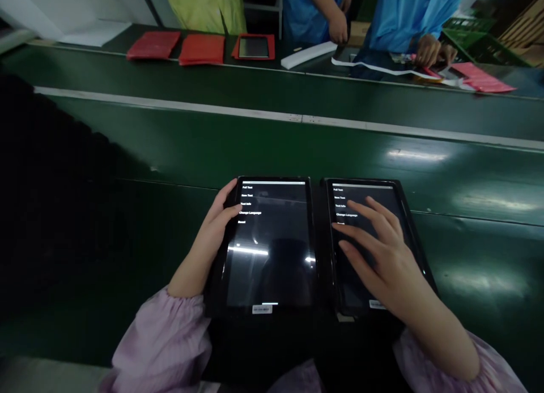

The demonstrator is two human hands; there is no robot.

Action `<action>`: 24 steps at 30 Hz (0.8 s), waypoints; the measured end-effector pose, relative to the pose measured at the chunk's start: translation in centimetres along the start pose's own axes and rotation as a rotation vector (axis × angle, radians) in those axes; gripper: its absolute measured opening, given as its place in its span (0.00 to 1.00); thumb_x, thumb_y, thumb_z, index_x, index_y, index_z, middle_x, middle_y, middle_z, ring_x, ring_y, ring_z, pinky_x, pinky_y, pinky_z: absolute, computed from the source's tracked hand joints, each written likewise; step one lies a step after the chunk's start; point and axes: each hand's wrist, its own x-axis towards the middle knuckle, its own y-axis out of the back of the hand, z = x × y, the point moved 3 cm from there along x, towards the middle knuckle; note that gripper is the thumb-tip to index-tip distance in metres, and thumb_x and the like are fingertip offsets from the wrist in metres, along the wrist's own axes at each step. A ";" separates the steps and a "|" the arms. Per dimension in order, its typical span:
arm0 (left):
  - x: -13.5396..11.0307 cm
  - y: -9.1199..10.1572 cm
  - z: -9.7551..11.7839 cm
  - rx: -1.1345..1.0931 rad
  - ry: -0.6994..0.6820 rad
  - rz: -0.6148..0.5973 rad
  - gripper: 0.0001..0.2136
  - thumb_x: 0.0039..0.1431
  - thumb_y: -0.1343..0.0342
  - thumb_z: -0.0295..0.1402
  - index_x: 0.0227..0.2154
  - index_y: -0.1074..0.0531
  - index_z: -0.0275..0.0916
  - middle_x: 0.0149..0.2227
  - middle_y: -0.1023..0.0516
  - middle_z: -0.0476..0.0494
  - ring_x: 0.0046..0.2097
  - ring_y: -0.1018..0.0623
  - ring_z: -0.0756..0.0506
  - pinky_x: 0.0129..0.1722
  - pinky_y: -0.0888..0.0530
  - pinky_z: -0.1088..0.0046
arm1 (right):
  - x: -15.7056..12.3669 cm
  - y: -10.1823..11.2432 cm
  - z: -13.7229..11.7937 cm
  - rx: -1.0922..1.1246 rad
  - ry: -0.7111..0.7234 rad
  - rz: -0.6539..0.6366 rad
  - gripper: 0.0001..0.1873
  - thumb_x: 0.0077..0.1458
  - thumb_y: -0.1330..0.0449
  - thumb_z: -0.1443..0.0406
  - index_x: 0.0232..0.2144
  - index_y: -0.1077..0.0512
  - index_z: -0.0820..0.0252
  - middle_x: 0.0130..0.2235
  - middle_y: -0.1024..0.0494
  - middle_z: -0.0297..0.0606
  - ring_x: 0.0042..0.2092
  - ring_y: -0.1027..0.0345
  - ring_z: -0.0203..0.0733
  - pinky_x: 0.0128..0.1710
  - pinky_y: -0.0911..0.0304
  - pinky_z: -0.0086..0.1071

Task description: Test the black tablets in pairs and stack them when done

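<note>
Spread fingers risk a stray tap

In the head view, the left tablet [272, 243] and right tablet [351, 280] sit side by side, slightly apart, on the green surface [191, 149]. The left hand [212, 229] has its grip closed on the left tablet's edge; its thumb could brush the screen. The right hand [385, 251] has its grip loose and spread; its crowded fingertips could pick a wrong line.

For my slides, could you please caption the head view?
Left hand on one tablet, right hand over another tablet, menus showing.

The right hand [385, 251] partly hides one tablet [354, 282].
</note>
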 end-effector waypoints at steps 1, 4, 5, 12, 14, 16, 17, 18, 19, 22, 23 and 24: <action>0.0 0.0 0.0 -0.001 -0.005 -0.009 0.28 0.55 0.38 0.40 0.61 0.24 0.45 0.68 0.24 0.42 0.73 0.32 0.30 0.73 0.34 0.46 | 0.4 -0.2 -0.5 0.012 0.019 -0.023 0.15 0.75 0.45 0.62 0.54 0.21 0.60 0.64 0.27 0.54 0.72 0.40 0.67 0.62 0.26 0.65; 0.0 0.2 -0.3 0.019 -0.018 -0.037 0.29 0.57 0.40 0.39 0.63 0.25 0.46 0.69 0.25 0.43 0.73 0.32 0.30 0.72 0.33 0.47 | 1.9 -0.5 -1.8 0.027 0.080 -0.074 0.16 0.75 0.45 0.63 0.55 0.21 0.61 0.65 0.28 0.55 0.73 0.43 0.68 0.63 0.28 0.67; 0.0 0.2 -0.4 0.036 -0.021 -0.045 0.29 0.57 0.41 0.38 0.64 0.26 0.46 0.69 0.25 0.43 0.73 0.32 0.30 0.72 0.32 0.47 | 2.3 -0.6 -2.0 0.028 0.093 -0.077 0.16 0.75 0.45 0.63 0.55 0.21 0.61 0.66 0.28 0.55 0.73 0.43 0.68 0.64 0.28 0.67; 0.4 0.4 -1.0 0.018 -0.033 -0.050 0.28 0.58 0.40 0.38 0.64 0.27 0.46 0.68 0.25 0.42 0.70 0.29 0.32 0.72 0.33 0.48 | 2.6 -0.9 -2.7 0.054 0.075 -0.057 0.16 0.75 0.45 0.62 0.57 0.22 0.58 0.66 0.27 0.52 0.73 0.39 0.63 0.62 0.25 0.63; 0.7 0.2 -0.9 0.023 -0.005 -0.020 0.26 0.58 0.39 0.39 0.61 0.26 0.47 0.65 0.22 0.42 0.67 0.26 0.32 0.68 0.29 0.48 | 2.4 -0.9 -2.8 0.054 0.074 -0.064 0.16 0.75 0.45 0.62 0.57 0.22 0.57 0.65 0.26 0.52 0.72 0.38 0.63 0.61 0.25 0.63; 0.9 0.1 -0.7 0.046 0.000 0.021 0.23 0.58 0.38 0.40 0.57 0.25 0.47 0.61 0.20 0.42 0.64 0.23 0.32 0.64 0.25 0.49 | 2.3 -0.6 -2.9 0.056 0.076 -0.063 0.15 0.75 0.44 0.63 0.56 0.22 0.57 0.64 0.25 0.52 0.71 0.36 0.62 0.61 0.24 0.61; 1.0 0.0 -0.5 0.054 0.000 0.037 0.23 0.57 0.38 0.40 0.56 0.24 0.47 0.59 0.20 0.42 0.62 0.22 0.33 0.62 0.23 0.50 | 2.3 -0.3 -2.9 0.059 0.075 -0.055 0.14 0.74 0.44 0.64 0.56 0.22 0.58 0.64 0.25 0.53 0.71 0.35 0.61 0.62 0.24 0.59; 1.0 0.0 -0.4 0.054 0.004 0.046 0.22 0.56 0.37 0.40 0.55 0.24 0.47 0.58 0.19 0.42 0.61 0.22 0.33 0.60 0.22 0.51 | 2.1 0.2 -2.9 0.065 0.071 -0.046 0.14 0.74 0.44 0.65 0.55 0.22 0.58 0.64 0.24 0.52 0.71 0.35 0.60 0.63 0.24 0.57; 1.0 -0.1 -0.3 0.045 0.013 0.050 0.23 0.56 0.37 0.40 0.55 0.24 0.46 0.57 0.19 0.41 0.61 0.22 0.33 0.59 0.22 0.51 | 1.9 0.8 -2.8 0.074 0.064 -0.036 0.14 0.73 0.43 0.66 0.55 0.22 0.58 0.64 0.24 0.52 0.71 0.34 0.58 0.63 0.25 0.54; 0.7 -0.1 -0.1 -0.017 0.051 0.046 0.24 0.54 0.39 0.40 0.55 0.23 0.45 0.59 0.20 0.40 0.62 0.23 0.32 0.59 0.22 0.52 | -0.1 3.3 -2.6 0.136 -0.001 -0.063 0.13 0.73 0.44 0.65 0.52 0.21 0.52 0.61 0.21 0.45 0.63 0.23 0.51 0.58 0.21 0.41; 0.7 0.0 0.0 -0.037 0.065 0.045 0.24 0.54 0.39 0.39 0.55 0.23 0.44 0.59 0.20 0.40 0.63 0.23 0.31 0.59 0.22 0.52 | -1.4 4.2 -2.7 0.182 -0.038 -0.112 0.13 0.74 0.44 0.64 0.51 0.20 0.50 0.59 0.18 0.42 0.57 0.19 0.47 0.53 0.19 0.36; 0.6 0.0 0.0 -0.050 0.076 0.043 0.25 0.53 0.39 0.39 0.55 0.23 0.44 0.59 0.20 0.40 0.63 0.23 0.31 0.60 0.22 0.51 | -3.0 5.0 -2.8 0.242 -0.082 -0.166 0.13 0.74 0.45 0.62 0.48 0.20 0.49 0.54 0.16 0.39 0.49 0.16 0.43 0.46 0.18 0.30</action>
